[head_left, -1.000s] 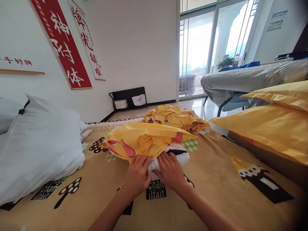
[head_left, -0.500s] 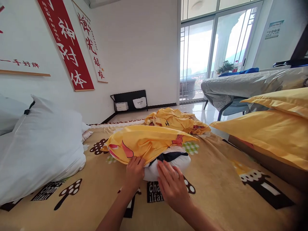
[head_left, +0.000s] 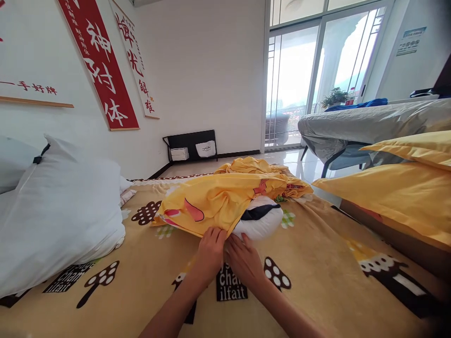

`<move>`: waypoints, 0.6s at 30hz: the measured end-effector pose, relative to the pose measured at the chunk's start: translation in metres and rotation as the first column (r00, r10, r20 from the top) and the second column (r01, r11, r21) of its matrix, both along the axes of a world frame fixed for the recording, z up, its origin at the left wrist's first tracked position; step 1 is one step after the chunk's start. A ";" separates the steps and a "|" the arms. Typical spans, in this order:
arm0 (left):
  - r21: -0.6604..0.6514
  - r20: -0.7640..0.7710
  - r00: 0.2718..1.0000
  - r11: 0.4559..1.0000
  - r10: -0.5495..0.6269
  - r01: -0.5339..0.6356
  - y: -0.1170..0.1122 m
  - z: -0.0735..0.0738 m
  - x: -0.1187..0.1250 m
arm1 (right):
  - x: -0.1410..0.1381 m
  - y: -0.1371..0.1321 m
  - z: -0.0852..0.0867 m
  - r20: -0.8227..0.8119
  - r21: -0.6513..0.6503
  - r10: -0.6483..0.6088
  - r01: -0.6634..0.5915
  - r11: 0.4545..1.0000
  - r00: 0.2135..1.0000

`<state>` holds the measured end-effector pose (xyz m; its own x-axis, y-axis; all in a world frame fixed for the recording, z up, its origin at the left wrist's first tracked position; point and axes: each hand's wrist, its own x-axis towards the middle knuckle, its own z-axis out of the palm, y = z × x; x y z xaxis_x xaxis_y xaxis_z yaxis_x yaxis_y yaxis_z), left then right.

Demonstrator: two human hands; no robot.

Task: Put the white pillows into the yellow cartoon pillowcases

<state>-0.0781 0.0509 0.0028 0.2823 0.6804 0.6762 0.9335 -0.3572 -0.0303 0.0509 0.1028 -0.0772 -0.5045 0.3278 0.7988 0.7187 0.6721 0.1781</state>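
A white pillow [head_left: 259,228] with a dark band lies on the bed, its left part inside a yellow pillowcase [head_left: 214,202] with pink and red prints. My left hand [head_left: 211,246] is closed on the near edge of the pillowcase opening. Right beside it, my right hand [head_left: 244,258] has its fingers bent at the same edge, against the underside of the pillow. Some of its fingertips are hidden. The pillow's right end sticks out of the opening.
A brown patterned blanket [head_left: 141,277] covers the bed. White pillows [head_left: 70,211] are piled at the left, and a crumpled yellow cloth [head_left: 253,164] lies behind the pillowcase. Yellow-covered pillows [head_left: 394,188] stand at the right, near a table with a grey cover [head_left: 352,127].
My right hand has moved from the pillow's front to the pillowcase edge beside my left hand. The pillow's exposed end has tipped up and shifted right, and the pillowcase has sagged lower.
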 end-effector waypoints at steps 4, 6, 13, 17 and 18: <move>0.128 -0.008 1.000 0.991 0.029 -0.028 0.012 -0.012 0.014 | 0.001 0.013 0.000 0.015 0.024 0.045 -0.045 0.999 0.999; 0.183 0.050 0.999 0.983 -0.001 -0.008 0.018 -0.012 0.013 | 0.006 0.017 0.006 0.045 0.027 0.095 -0.097 0.995 0.994; 0.401 0.247 0.969 0.913 -0.027 -0.077 0.008 -0.007 -0.028 | 0.063 -0.001 0.053 0.187 0.158 0.321 -0.351 0.923 0.928; 0.483 0.260 0.965 0.870 -0.034 -0.099 -0.023 -0.014 -0.048 | 0.068 -0.025 0.066 -0.264 0.040 0.081 -0.073 0.997 0.961; 0.496 0.270 0.962 0.862 -0.040 -0.103 -0.031 -0.016 -0.051 | 0.063 -0.030 0.066 -0.300 -0.020 0.040 -0.048 0.999 0.953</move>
<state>-0.1287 0.0203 -0.0137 0.0310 0.2336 0.9718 0.9427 -0.3300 0.0493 0.1139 0.0729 -0.0115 -0.2581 0.3342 0.9065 0.7060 0.7058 -0.0592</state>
